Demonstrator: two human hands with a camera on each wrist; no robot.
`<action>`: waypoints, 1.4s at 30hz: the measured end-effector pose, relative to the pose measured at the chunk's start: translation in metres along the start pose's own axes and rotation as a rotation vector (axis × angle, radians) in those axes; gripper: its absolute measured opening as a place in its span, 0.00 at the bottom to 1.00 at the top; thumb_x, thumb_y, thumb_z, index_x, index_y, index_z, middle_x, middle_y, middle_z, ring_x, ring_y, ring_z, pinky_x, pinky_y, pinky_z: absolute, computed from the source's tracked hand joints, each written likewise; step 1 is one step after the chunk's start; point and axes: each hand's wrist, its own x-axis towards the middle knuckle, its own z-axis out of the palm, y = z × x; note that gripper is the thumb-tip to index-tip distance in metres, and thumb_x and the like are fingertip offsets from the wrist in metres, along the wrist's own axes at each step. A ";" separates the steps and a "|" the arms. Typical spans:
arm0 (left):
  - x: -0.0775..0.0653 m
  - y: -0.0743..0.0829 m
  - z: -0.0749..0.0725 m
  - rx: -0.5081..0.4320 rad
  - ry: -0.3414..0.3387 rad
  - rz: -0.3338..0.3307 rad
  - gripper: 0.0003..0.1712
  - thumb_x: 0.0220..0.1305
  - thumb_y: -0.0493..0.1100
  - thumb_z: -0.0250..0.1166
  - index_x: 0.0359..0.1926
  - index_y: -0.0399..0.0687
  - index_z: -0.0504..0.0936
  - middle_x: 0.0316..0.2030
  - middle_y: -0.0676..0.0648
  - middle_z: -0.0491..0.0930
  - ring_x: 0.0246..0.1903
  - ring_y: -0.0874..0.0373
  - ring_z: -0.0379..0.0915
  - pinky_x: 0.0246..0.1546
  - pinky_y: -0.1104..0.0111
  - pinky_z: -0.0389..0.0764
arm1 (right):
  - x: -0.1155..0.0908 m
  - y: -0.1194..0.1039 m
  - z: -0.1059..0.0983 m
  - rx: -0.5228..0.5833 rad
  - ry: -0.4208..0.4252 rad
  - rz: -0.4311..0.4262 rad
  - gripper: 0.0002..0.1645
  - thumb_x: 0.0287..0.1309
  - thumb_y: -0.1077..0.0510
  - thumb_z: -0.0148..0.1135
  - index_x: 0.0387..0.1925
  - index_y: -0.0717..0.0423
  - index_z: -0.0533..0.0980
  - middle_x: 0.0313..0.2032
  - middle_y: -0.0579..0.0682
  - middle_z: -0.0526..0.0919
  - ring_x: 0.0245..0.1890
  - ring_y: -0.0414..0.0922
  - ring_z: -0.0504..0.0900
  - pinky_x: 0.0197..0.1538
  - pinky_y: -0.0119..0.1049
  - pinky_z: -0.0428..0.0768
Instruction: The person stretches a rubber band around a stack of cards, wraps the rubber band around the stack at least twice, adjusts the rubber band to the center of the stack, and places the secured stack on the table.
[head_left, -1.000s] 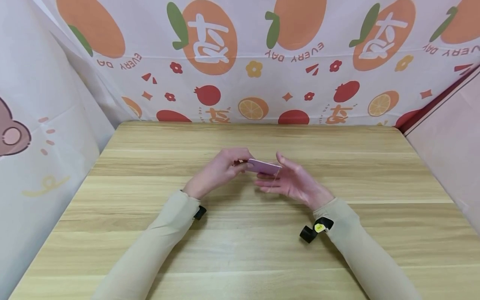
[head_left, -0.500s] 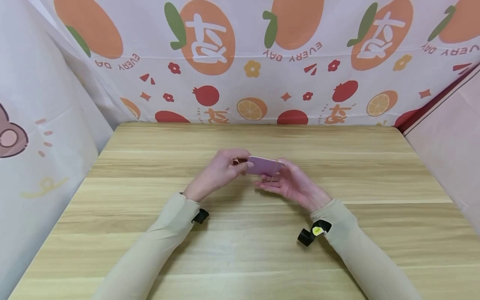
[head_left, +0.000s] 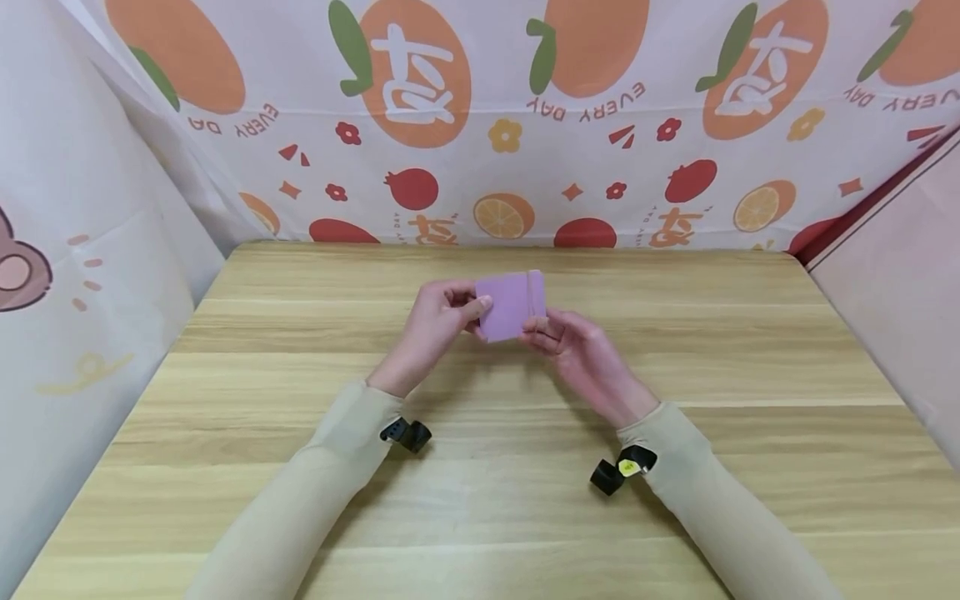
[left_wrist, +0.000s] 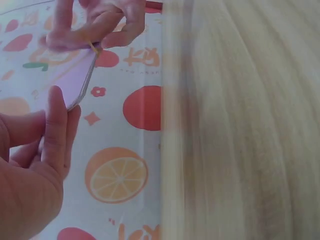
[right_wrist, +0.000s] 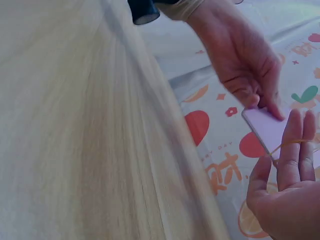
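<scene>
Above the table, my left hand (head_left: 431,325) holds a thin, flat purple notebook-like pad (head_left: 504,308) by its left side, thumb on the face toward me. A thin rubber band (head_left: 531,290) runs across the pad near its right end. My right hand (head_left: 594,367) is at the lower right corner, its fingers in front of the pad. In the right wrist view the yellowish rubber band (right_wrist: 296,142) crosses the fingers of that hand, hooked by them. The left wrist view shows the pad (left_wrist: 75,82) nearly edge-on, between both hands.
The wood-grain table (head_left: 480,500) lies below both hands. Behind it hangs a white cloth (head_left: 255,167) printed with fruit. A pale curtain (head_left: 90,208) is on the left, and a pale pink panel (head_left: 900,275) on the right. Each wrist wears a black camera mount.
The pad has tipped up, from almost edge-on to its broad face toward me. My right fingers have moved up and in to its right side, with the band now across the pad's face.
</scene>
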 end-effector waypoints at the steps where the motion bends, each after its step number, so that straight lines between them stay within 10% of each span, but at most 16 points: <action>1: 0.000 0.000 0.000 -0.026 0.009 -0.019 0.07 0.67 0.33 0.62 0.37 0.29 0.81 0.31 0.39 0.78 0.30 0.53 0.77 0.30 0.64 0.83 | 0.000 0.000 0.001 -0.018 0.002 -0.008 0.15 0.75 0.59 0.40 0.52 0.61 0.71 0.37 0.50 0.85 0.43 0.46 0.82 0.66 0.45 0.62; 19: 0.007 -0.003 -0.014 -0.023 0.110 -0.153 0.08 0.67 0.32 0.62 0.39 0.27 0.81 0.29 0.42 0.75 0.23 0.56 0.74 0.25 0.69 0.82 | -0.004 0.002 0.016 -0.556 0.047 -0.345 0.16 0.70 0.65 0.51 0.57 0.62 0.67 0.47 0.67 0.82 0.47 0.58 0.83 0.49 0.52 0.80; 42: 0.007 -0.013 -0.025 -0.014 -0.008 -0.129 0.05 0.66 0.29 0.61 0.38 0.26 0.78 0.29 0.42 0.79 0.23 0.58 0.75 0.27 0.69 0.80 | -0.009 -0.020 0.010 -0.717 0.117 -0.574 0.15 0.68 0.68 0.53 0.53 0.71 0.71 0.47 0.61 0.81 0.50 0.52 0.80 0.49 0.44 0.80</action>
